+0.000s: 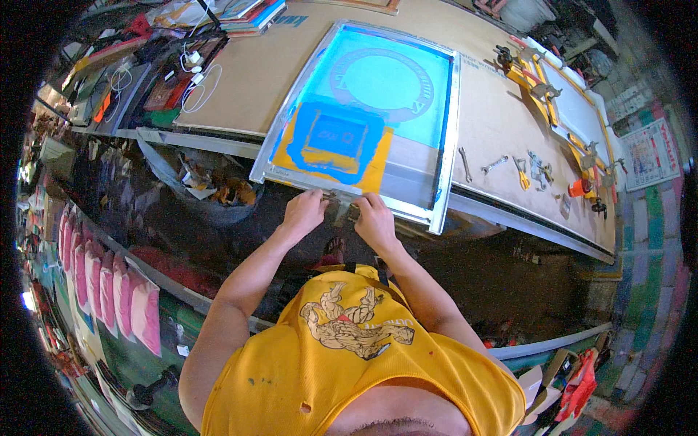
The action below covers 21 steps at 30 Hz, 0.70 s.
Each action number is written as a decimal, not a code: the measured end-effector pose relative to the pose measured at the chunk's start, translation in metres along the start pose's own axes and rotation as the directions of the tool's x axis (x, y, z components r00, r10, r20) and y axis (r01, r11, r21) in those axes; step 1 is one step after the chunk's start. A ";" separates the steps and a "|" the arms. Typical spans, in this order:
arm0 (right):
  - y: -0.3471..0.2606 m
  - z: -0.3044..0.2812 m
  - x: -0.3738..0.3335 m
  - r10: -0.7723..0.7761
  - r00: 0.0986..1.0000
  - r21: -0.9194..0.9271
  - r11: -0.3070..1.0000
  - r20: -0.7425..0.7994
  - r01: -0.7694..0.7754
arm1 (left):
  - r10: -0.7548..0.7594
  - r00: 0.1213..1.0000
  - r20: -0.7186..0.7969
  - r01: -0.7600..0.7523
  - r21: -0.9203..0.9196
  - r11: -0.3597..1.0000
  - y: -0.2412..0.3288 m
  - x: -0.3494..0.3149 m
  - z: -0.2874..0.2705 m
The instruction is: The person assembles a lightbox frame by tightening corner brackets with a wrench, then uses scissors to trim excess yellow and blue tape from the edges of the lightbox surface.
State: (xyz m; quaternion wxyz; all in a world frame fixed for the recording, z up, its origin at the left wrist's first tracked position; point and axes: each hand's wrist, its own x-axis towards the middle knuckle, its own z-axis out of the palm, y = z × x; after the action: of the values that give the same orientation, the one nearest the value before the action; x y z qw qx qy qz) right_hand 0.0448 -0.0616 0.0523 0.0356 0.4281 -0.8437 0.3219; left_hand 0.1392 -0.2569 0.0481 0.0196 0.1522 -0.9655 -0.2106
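Two wrenches lie near yellow-handled pliers and an orange-red object, possibly a cup. Beyond them stands a row of metal clamps. White plug adapters trail cables at upper left; pink-and-white bundles line the lower left.

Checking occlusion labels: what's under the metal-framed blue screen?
The screen is over the tan tabletop, which shows to its left and right; its near end appears to overhang the tabletop's edge. What's directly beneath its blue and yellow patches is covered.
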 end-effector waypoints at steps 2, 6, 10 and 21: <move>-0.003 0.010 -0.014 0.290 0.949 0.022 0.955 0.125 -0.294 | -0.007 1.000 -0.018 0.007 -0.033 0.999 -0.005 0.000 0.001; 0.000 0.043 -0.018 0.485 0.798 0.166 0.808 0.357 -0.565 | 0.056 0.991 -0.118 -0.074 -0.153 0.986 -0.011 0.004 0.009; -0.020 0.047 -0.011 0.452 0.537 0.622 -0.051 0.712 -0.782 | 0.098 0.991 -0.095 -0.117 -0.224 0.968 -0.016 0.019 0.018; -0.024 0.049 -0.022 0.518 0.580 0.744 -0.185 0.629 -0.642 | 0.027 0.998 -0.051 -0.040 -0.275 0.961 -0.019 0.031 0.024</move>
State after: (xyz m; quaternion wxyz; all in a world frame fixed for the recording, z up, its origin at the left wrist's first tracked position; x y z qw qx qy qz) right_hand 0.0869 -0.0839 0.0185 -0.4317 -0.0736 -0.5342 0.7230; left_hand 0.1129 -0.2729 0.0182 0.0666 0.1364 -0.9284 -0.3392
